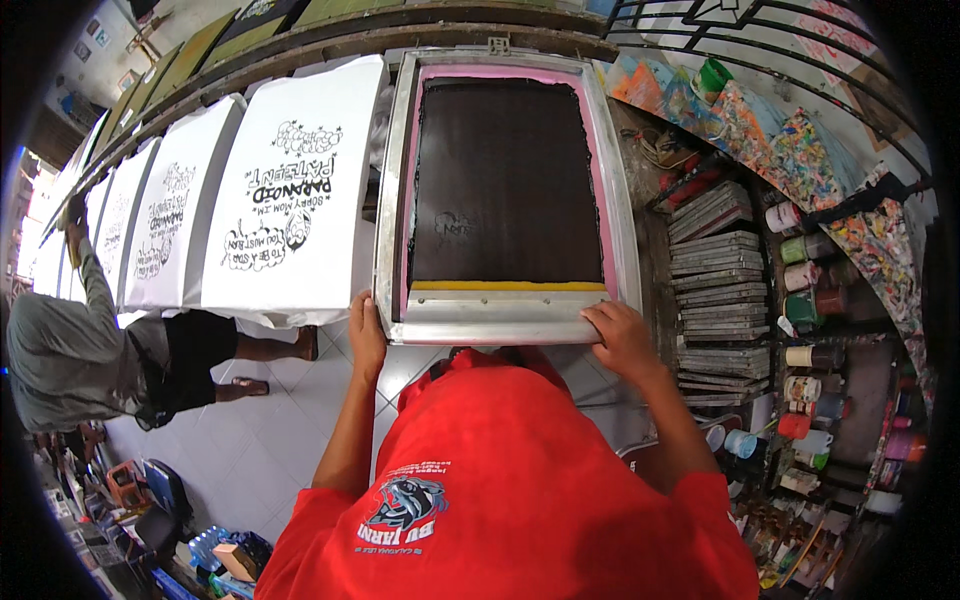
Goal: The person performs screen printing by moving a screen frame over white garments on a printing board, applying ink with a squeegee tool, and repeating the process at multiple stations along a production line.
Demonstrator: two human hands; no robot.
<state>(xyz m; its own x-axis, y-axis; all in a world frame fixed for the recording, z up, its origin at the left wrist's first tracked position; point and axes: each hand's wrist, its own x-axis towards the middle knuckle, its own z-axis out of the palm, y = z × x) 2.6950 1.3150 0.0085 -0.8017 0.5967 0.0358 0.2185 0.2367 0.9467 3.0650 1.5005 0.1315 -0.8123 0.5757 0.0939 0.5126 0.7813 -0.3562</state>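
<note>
A screen printing frame (pixel 622 215) with a silver metal rim lies in front of me. Its dark mesh (pixel 505 180) is coated black with ink inside a pink border, and a small patch of design shows through at the lower left. Across the near end rests a squeegee (pixel 500 303) with a metal holder and a yellow blade. My left hand (pixel 367 328) grips the frame's near left corner, fingers up along its side. At the near right corner, my right hand (pixel 617 335) curls its fingers over the rim. Neither hand is on the squeegee.
To the left, a row of white fabric panels (pixel 345 150) carries black printed lettering and drawings. Another person (pixel 75 340) in grey bends over the far panels. On the right stand stacked frames (pixel 718 290), shelves of paint tubs (pixel 800 357) and a paint-splattered sheet (pixel 760 130).
</note>
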